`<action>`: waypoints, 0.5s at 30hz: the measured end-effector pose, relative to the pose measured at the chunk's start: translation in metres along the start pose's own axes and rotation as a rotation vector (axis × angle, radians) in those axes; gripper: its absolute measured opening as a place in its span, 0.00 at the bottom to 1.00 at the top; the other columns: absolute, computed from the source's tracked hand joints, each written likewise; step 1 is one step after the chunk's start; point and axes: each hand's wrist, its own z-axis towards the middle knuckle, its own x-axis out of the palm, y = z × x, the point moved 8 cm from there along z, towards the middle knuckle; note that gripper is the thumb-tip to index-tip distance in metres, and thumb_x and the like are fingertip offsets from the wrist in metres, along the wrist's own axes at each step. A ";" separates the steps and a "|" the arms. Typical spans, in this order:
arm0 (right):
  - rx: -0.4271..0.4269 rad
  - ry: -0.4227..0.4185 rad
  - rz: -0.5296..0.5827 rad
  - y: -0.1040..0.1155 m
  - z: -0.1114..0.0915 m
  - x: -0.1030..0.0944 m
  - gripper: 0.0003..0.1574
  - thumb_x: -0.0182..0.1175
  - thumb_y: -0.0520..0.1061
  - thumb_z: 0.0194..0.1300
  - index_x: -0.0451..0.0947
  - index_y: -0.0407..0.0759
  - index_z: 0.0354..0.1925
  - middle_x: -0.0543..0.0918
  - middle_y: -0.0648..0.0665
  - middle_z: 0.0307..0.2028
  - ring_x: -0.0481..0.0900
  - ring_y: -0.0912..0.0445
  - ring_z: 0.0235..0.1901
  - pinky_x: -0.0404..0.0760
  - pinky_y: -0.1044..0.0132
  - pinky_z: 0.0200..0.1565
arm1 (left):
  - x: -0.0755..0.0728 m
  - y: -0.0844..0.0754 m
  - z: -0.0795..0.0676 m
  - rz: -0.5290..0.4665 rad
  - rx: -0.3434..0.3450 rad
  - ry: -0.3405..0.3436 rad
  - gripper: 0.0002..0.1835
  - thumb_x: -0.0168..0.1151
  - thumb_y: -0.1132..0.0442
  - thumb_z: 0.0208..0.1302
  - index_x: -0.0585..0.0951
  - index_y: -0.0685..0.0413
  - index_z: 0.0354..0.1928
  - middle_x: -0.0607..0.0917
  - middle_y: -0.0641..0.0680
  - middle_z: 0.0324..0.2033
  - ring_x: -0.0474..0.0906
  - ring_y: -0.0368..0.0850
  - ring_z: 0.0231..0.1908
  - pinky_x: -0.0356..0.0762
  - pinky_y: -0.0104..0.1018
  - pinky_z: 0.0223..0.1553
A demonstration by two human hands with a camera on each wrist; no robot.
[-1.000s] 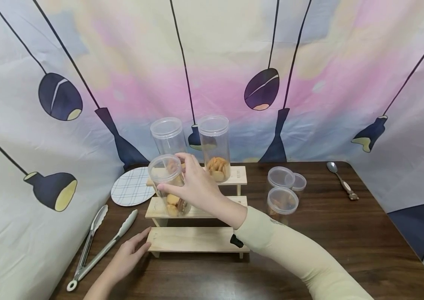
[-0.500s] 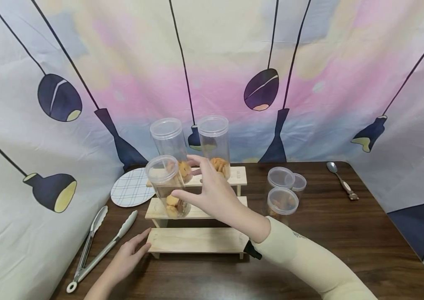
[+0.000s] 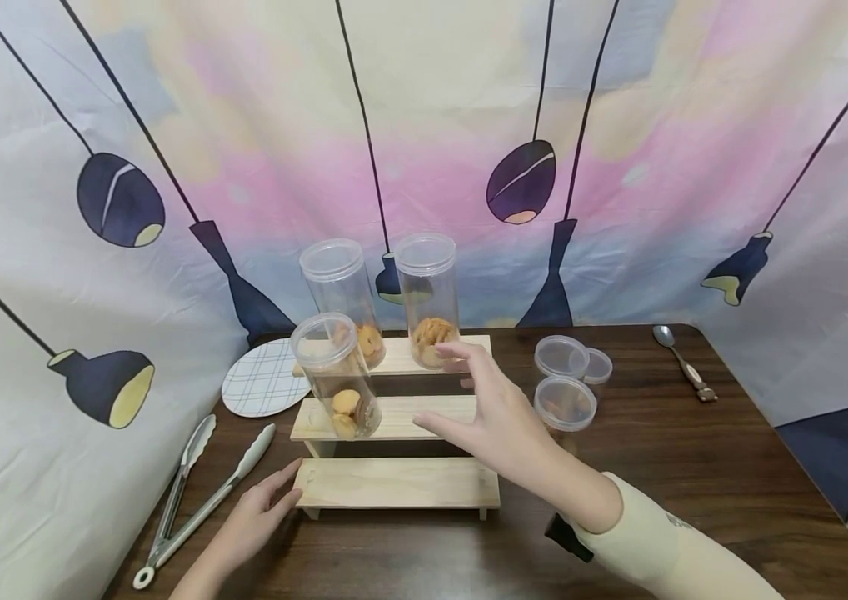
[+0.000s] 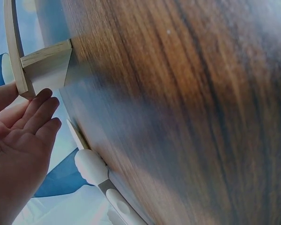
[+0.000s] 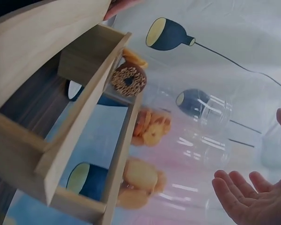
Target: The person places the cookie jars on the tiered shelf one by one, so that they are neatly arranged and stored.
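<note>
Tongs [image 3: 202,510] near 1 checked round mat [image 3: 265,379]; 1 spoon [image 3: 686,365] well apart; lamp-print cloth [image 3: 454,125] behind.

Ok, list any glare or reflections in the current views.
Head view: fairly even light, pale sheen on the tabletop near the bottom edge; left wrist: bright glare at upper right, hazy tabletop reflections further left; right wrist: white streaks on the clear jars.

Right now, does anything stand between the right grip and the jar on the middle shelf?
Nothing visible does: in the head view, the middle shelf shows between the right grip and the jar. Two jars stand farther back, on the top shelf.
</note>
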 end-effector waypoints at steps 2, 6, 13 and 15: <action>-0.007 -0.001 -0.006 -0.005 -0.007 -0.005 0.47 0.67 0.69 0.53 0.60 0.64 0.66 0.72 0.62 0.55 0.74 0.62 0.50 0.77 0.60 0.46 | 0.001 0.001 -0.001 -0.006 -0.004 0.006 0.26 0.55 0.60 0.72 0.68 0.66 0.66 0.72 0.67 0.61 0.66 0.60 0.62 0.64 0.57 0.59; -0.053 0.004 -0.004 -0.011 -0.017 -0.014 0.46 0.66 0.68 0.55 0.60 0.61 0.66 0.71 0.59 0.58 0.70 0.61 0.56 0.75 0.58 0.52 | 0.001 0.001 -0.001 -0.011 -0.003 0.007 0.26 0.55 0.60 0.72 0.68 0.66 0.66 0.72 0.66 0.61 0.66 0.60 0.62 0.64 0.56 0.59; -0.067 -0.033 -0.082 -0.026 -0.032 -0.031 0.43 0.67 0.62 0.59 0.62 0.51 0.66 0.69 0.54 0.61 0.67 0.58 0.60 0.70 0.57 0.58 | 0.000 0.000 -0.001 0.001 0.016 -0.006 0.26 0.56 0.60 0.72 0.68 0.67 0.66 0.73 0.66 0.61 0.67 0.59 0.61 0.65 0.56 0.58; -0.060 -0.065 -0.102 -0.033 -0.036 -0.038 0.42 0.68 0.59 0.59 0.63 0.51 0.66 0.70 0.54 0.60 0.67 0.58 0.59 0.69 0.56 0.58 | -0.001 -0.001 -0.001 0.004 0.022 -0.011 0.26 0.56 0.60 0.71 0.69 0.67 0.66 0.73 0.66 0.60 0.67 0.59 0.61 0.65 0.56 0.58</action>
